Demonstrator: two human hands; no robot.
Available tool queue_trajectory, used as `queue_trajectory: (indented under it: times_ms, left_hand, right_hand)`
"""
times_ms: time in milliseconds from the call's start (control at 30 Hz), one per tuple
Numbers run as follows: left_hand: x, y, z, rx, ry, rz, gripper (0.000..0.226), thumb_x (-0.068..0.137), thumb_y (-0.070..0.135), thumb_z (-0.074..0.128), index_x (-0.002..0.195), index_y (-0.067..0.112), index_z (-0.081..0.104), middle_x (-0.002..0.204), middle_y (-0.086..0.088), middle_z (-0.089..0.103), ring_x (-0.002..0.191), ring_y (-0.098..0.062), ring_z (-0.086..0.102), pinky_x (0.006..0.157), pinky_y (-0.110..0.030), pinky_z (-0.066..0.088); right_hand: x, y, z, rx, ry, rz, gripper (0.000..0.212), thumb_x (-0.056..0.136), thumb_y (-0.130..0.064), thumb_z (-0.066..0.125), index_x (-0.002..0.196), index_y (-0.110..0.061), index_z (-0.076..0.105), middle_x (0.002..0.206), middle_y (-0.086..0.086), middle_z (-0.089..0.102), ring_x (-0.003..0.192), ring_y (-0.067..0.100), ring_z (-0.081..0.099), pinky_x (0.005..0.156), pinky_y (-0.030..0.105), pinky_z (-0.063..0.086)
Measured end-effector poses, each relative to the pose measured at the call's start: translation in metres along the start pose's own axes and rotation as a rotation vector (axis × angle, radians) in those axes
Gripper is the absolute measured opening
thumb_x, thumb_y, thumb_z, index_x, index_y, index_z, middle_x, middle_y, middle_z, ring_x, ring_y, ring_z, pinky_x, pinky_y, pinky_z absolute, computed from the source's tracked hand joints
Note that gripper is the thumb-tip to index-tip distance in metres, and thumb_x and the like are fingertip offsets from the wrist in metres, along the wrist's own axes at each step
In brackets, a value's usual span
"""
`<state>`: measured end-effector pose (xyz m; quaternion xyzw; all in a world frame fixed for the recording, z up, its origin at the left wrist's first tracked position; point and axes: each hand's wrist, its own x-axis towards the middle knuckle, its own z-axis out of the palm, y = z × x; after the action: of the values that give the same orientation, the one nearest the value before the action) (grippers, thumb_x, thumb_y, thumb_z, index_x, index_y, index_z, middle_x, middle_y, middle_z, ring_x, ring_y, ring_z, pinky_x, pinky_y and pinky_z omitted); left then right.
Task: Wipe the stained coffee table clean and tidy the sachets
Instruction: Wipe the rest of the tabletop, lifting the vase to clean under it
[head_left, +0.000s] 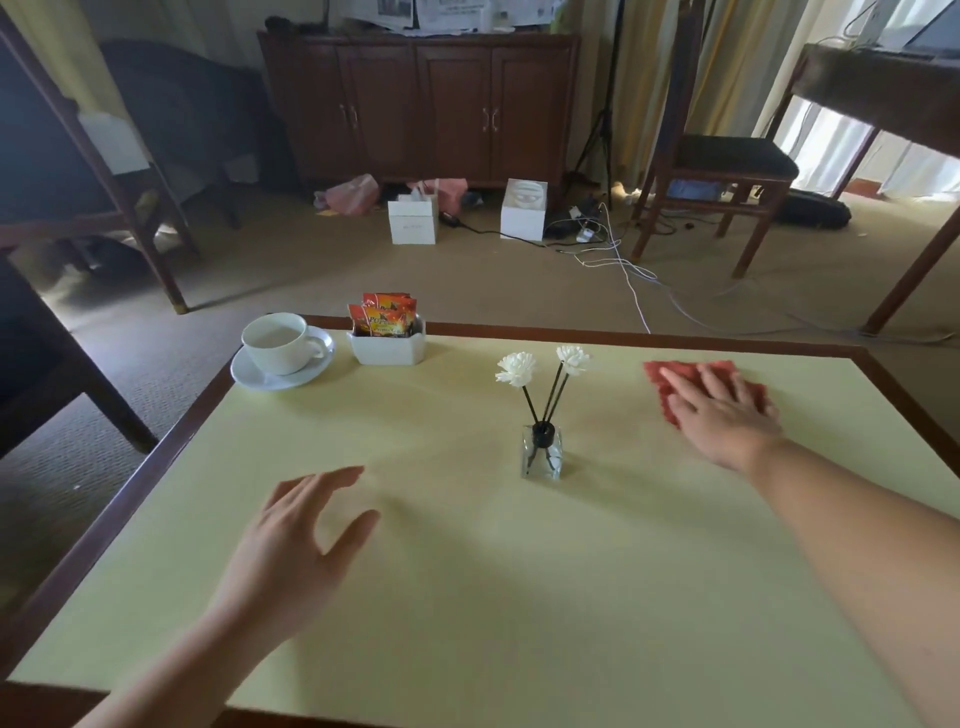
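Left hand (301, 540) nearest, at 7 o'clock over the pale-yellow coffee table with dark wood rim (467, 597); fingers spread and relaxed, grasping nothing; cannot tell whether it touches the top. Right hand (722, 415) out at 2 o'clock, fingers straight, palm flat, pressing down on one red wiping cloth (662, 376) that lies on the tabletop near the far right edge. Between the hands, around centre, one small clear glass reed-diffuser bottle with black collar (541, 452), upright; black reeds, two of them topped with white flower heads (516, 368). Toward 11 o'clock at the far edge, one white ceramic sachet holder (387, 351) with orange-red sachets (387, 314) standing upright inside, at least three visible; printing on them starts "Po", rest too blurred to read. Just left of it, one white cup (278, 343) on one white saucer (260, 376), near the far left corner. On the floor beyond, at 12 o'clock, two white boxes (413, 221), well apart from the table.
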<state>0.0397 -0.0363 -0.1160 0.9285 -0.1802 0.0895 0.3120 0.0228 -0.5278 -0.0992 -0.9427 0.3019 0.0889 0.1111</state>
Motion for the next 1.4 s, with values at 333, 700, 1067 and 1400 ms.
queue_trajectory:
  times_ms: [333,700,1067,1400]
  left_hand:
    - [-0.022,-0.023,-0.010,0.201,-0.108,-0.057,0.053,0.093,0.066,0.058,0.137,0.038,0.061,0.149,0.014,0.058,0.135,-0.023,0.050,0.110,-0.047,0.042]
    - [-0.028,-0.012,-0.019,0.224,-0.163,-0.067,0.052,0.098,0.059,0.055,0.143,0.033,0.057,0.155,0.011,0.052,0.140,-0.024,0.044,0.114,-0.045,0.037]
    - [-0.030,-0.012,-0.025,0.184,-0.207,-0.080,0.053,0.100,0.058,0.054,0.145,0.031,0.058,0.157,0.010,0.051,0.142,-0.027,0.044,0.117,-0.047,0.038]
    - [-0.029,-0.016,-0.023,0.139,-0.188,-0.077,0.053,0.098,0.061,0.058,0.141,0.030,0.062,0.153,0.007,0.056,0.140,-0.029,0.047,0.116,-0.048,0.039]
  right_hand:
    - [-0.136,0.168,0.005,-0.034,0.069,0.342,0.052,0.105,-0.059,0.007,0.157,-0.063,0.000,0.174,-0.012,-0.008,0.160,0.023,-0.007,0.126,0.055,0.003]
    - [-0.210,0.047,0.047,-0.066,-0.028,0.207,0.055,0.106,-0.056,0.001,0.158,-0.055,-0.014,0.173,-0.003,-0.020,0.159,0.031,-0.017,0.126,0.060,-0.002]
    - [-0.296,-0.116,0.091,-0.051,-0.061,-0.400,0.054,0.105,-0.058,0.008,0.158,-0.059,-0.005,0.173,-0.007,-0.016,0.157,0.036,-0.023,0.120,0.067,-0.015]
    - [-0.271,0.109,0.049,-0.032,0.007,0.103,0.049,0.100,-0.068,-0.004,0.147,-0.073,-0.014,0.172,-0.015,-0.018,0.159,0.025,-0.016,0.126,0.059,-0.004]
